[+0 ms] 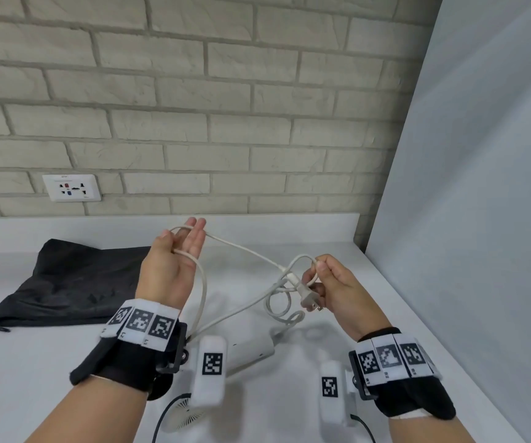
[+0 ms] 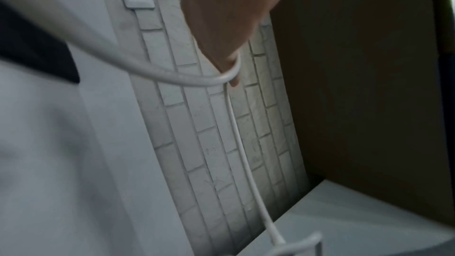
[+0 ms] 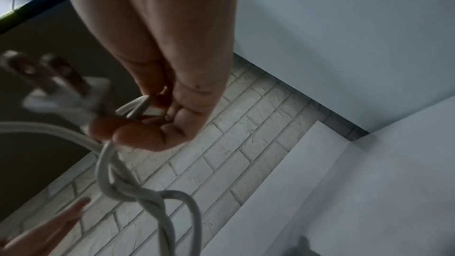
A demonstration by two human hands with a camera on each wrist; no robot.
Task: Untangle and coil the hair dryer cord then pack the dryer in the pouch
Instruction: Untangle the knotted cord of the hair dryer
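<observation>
The left hand [image 1: 174, 260] is up above the middle of the white counter [image 1: 369, 314], with its fingers straight and close together. The white cord [image 1: 245, 249] loops around those fingers. From there the cord runs across to the right hand [image 1: 331, 282], which is held up nearer the right edge of the counter. The right hand's thumb and fingers are curled and pinch a loop of the cord. The plug [image 1: 310, 303] hangs just below that pinch, with its two metal pins pointing down to the right. Under the right hand the cord is twisted around itself in a tangle. The white hair dryer [image 1: 251, 350] lies on the counter near the front edge, between the two wrists. The black pouch [image 1: 66, 282] lies flat near the back left of the counter. A wall socket [image 1: 71, 187] sits on the brick wall above it.
</observation>
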